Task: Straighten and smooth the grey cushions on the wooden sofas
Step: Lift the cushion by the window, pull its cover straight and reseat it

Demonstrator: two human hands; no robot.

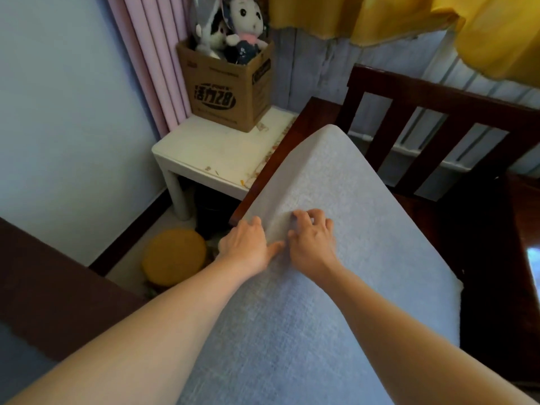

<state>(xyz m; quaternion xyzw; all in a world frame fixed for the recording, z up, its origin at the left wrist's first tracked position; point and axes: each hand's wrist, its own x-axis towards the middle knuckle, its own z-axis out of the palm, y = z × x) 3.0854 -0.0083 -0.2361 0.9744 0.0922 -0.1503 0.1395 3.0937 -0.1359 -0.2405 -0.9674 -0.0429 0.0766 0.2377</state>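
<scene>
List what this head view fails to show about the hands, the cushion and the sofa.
- Left hand fingertips: hidden over the grey cushion edge.
- Cushion's near end: cut off by the bottom edge.
- Wooden sofa seat: mostly covered by the cushion, rest in shadow.
- Right hand palm: faces down, unseen.

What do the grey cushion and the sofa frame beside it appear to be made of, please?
The grey cushion looks covered in soft woven fabric: matte, finely textured, creasing under the fingers. The sofa frame looks like dark reddish wood with a smooth, slightly glossy finish, probably varnished.
</scene>
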